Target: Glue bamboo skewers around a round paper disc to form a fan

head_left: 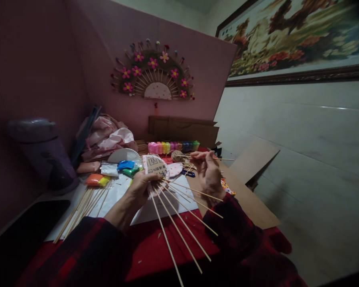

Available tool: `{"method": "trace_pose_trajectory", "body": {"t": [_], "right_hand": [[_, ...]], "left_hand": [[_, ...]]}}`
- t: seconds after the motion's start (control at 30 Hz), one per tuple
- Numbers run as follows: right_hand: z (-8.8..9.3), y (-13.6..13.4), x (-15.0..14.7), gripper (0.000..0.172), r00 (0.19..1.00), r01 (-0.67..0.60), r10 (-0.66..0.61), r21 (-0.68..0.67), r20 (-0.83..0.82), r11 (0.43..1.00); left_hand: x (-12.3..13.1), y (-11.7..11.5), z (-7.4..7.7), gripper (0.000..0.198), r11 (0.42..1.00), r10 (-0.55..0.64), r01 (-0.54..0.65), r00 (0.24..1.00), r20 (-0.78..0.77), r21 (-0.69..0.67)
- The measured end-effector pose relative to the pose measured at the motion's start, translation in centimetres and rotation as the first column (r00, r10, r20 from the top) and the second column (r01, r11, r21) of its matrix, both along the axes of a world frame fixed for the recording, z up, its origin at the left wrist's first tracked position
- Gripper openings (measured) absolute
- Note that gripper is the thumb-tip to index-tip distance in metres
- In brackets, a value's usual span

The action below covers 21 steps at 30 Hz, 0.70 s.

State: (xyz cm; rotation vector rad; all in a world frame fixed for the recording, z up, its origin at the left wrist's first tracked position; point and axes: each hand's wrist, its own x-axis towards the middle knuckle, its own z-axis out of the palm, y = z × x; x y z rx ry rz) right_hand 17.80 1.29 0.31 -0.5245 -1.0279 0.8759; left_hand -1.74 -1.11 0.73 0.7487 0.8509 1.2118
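My left hand (140, 188) grips a half-round cardboard piece (155, 166) with several thin wooden sticks (179, 217) fanning out from it toward me. My right hand (208, 172) is to the right of it, fingers pinched on one more wooden stick (224, 159) that points right. A ball of twine (177, 156) lies just behind the right hand. Both sleeves are dark red plaid.
Loose sticks (80, 211) lie on white paper at left, beside packets of coloured clay (119, 169). A row of clay packs (173, 146) stands before a cardboard box (182, 128). A finished stick fan with pink flowers (154, 75) hangs on the pink wall. Cardboard sheets (251, 187) lie at right.
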Motion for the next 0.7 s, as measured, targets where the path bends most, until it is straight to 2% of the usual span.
{"method": "trace_pose_trajectory", "body": {"t": [0.07, 0.1, 0.17, 0.23, 0.3, 0.43, 0.6, 0.7], "right_hand": [[-0.1, 0.2, 0.3, 0.04, 0.985, 0.147, -0.153, 0.069, 0.084, 0.987], [-0.3, 0.2, 0.3, 0.039, 0.969, 0.175, -0.187, 0.082, 0.162, 0.981], [-0.5, -0.1, 0.1, 0.031, 0.914, 0.143, -0.169, 0.097, 0.369, 0.985], [-0.8, -0.6, -0.5, 0.023, 0.812, 0.062, -0.115, 0.111, 0.572, 0.992], [-0.9, -1.1, -1.2, 0.016, 0.71, -0.021, -0.073, 0.125, 0.7, 0.992], [-0.9, -1.9, -1.8, 0.01, 0.6, -0.12, -0.04, 0.139, 0.799, 0.983], [-0.9, -2.1, -1.7, 0.008, 0.44, -0.111, -0.187, 0.26, 0.878, 0.959], [-1.0, -2.2, -1.8, 0.005, 0.383, -0.103, -0.249, 0.309, 0.89, 0.946]], "left_hand": [[-0.1, 0.0, 0.0, 0.028, 1.0, -0.013, 0.013, 1.0, -0.006, -0.009], [-0.1, 0.0, 0.0, 0.028, 1.0, -0.023, 0.023, 1.0, -0.012, -0.013], [-0.2, 0.1, -0.1, 0.028, 0.999, -0.044, 0.043, 0.999, -0.027, -0.018], [-0.3, 0.1, -0.2, 0.028, 0.997, -0.07, 0.069, 0.996, -0.057, -0.022], [-0.3, 0.2, -0.2, 0.027, 0.996, -0.086, 0.084, 0.992, -0.092, -0.025], [-0.4, 0.2, -0.2, 0.026, 0.994, -0.109, 0.105, 0.983, -0.149, -0.031], [-0.4, 0.2, -0.3, 0.027, 0.992, -0.124, 0.126, 0.969, -0.213, -0.002], [-0.4, 0.2, -0.5, 0.026, 0.991, -0.127, 0.133, 0.961, -0.245, 0.01]]}}
